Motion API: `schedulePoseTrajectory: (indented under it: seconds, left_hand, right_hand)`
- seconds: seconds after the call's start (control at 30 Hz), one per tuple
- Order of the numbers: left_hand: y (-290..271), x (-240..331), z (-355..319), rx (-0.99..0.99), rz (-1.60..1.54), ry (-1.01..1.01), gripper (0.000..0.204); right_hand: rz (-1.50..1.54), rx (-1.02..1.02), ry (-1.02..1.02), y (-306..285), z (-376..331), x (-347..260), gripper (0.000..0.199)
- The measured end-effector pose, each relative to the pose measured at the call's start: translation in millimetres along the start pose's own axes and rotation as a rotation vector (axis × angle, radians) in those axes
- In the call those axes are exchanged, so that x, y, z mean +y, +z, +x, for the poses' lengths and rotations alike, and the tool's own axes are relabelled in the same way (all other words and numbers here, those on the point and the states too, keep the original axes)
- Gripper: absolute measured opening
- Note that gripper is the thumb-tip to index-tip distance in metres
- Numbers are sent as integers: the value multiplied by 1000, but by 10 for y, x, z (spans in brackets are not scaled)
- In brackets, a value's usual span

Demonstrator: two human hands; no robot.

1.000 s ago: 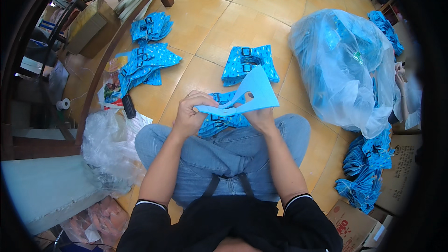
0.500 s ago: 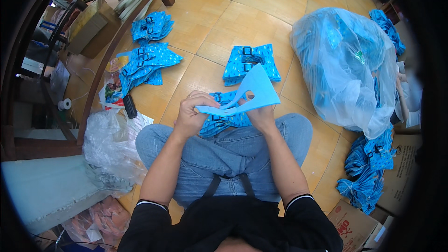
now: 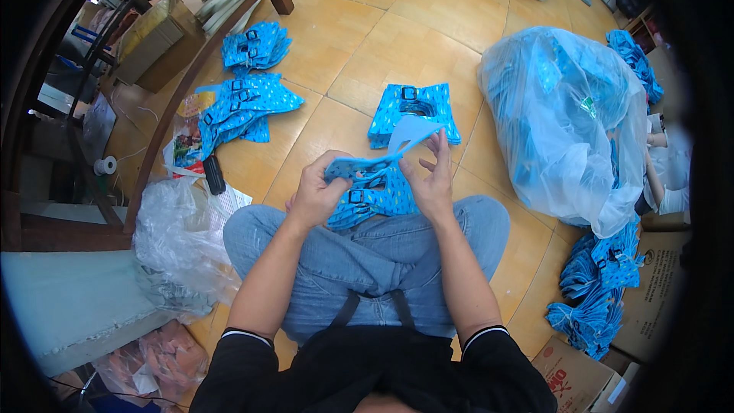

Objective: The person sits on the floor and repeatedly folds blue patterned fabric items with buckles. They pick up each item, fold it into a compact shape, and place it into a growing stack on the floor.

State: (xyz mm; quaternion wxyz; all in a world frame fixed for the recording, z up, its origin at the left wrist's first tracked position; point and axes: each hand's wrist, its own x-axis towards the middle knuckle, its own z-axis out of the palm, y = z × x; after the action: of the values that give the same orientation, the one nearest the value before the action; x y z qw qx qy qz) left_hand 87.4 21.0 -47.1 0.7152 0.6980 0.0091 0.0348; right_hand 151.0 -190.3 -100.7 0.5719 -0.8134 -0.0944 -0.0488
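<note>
Over my crossed legs, my left hand (image 3: pixel 314 190) pinches one end of a blue patterned fabric piece (image 3: pixel 414 132) with a cut-out and a plain pale blue back. The piece is folded over, its far flap raised towards the right. My right hand (image 3: pixel 432 185) is at its right end, fingers apart, with thumb and fingertips at the fabric. Right below lies a stack of similar blue pieces (image 3: pixel 376 205) with black buckles, partly hidden by my hands. Another buckled stack (image 3: pixel 438 99) sits on the floor just beyond.
Two more blue piles (image 3: pixel 252 99) lie at left, near a black object (image 3: pixel 213 176) and crumpled clear plastic (image 3: pixel 180 229). A large filled plastic bag (image 3: pixel 562 122) stands at right. Bundled blue pieces (image 3: pixel 589 291) and cardboard boxes (image 3: pixel 569 375) are at lower right. Someone's arm (image 3: pixel 655 172) shows beyond the bag.
The fabric piece has tilted over, from its plain back standing up to its patterned side showing near my left hand. My right hand has come out from behind it and its fingers have spread.
</note>
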Motion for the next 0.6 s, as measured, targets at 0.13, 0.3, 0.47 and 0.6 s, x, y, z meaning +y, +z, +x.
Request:
schedulePoseTrajectory:
  seconds: [0.13,0.3,0.47,0.6]
  left_hand:
    - [20,18,4,53,-182,-69,47]
    - [-20,4,37,61,-269,-30,53]
    - [-43,3,68,95,-424,-72,59]
    - [-14,23,78,109,-470,-101,55]
  right_hand:
    - [10,-37,-22,-19,-3,-16,87]
    - [168,-94,85,3,6,40,83]
    - [290,-198,164,-6,22,38,78]
    - [392,-286,257,-21,0,12,73]
